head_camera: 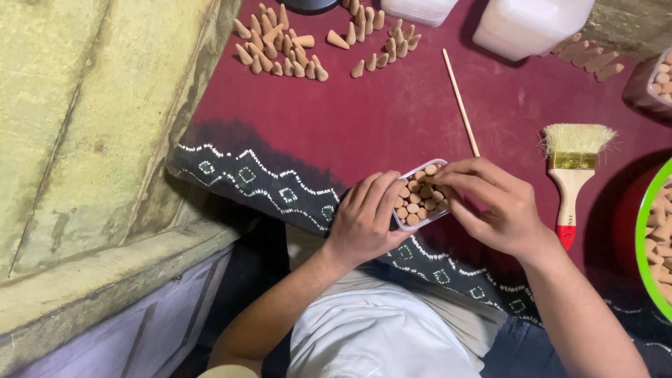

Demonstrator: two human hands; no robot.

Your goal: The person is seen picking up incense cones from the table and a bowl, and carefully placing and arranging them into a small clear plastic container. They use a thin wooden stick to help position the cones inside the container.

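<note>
Two hands meet near the middle of the frame, both clamped on one small clear box [420,196] packed with tan cones standing on end, flat round bases up. Starting at the far left, a worn yellowish wall [84,126] fills that side, with a pale ledge [105,287] below it. Next comes the maroon cloth [364,119], its near edge dark with a white zigzag pattern running from centre left down toward the lower right. At the upper left of the cloth lies a loose heap of cones [280,45], some standing, some tipped over, with a smaller cluster [381,38] just to its right.

The left hand [364,220] grips the box's left side, fingers curled over the rim and touching the cones. The right hand [493,206] holds the right side, its fingertips [441,171] pinched together at the box's upper corner; whether a cone sits between them I cannot tell. A thin wooden stick [460,101] lies on the cloth above the box, its lower end hidden behind the right hand. White tubs [525,24] stand at the top edge. Right of the hands lies a brush [572,175] with pale bristles, a wooden handle and a red tip. At the far right edge, a green-rimmed bowl [640,238] holds more cones.
</note>
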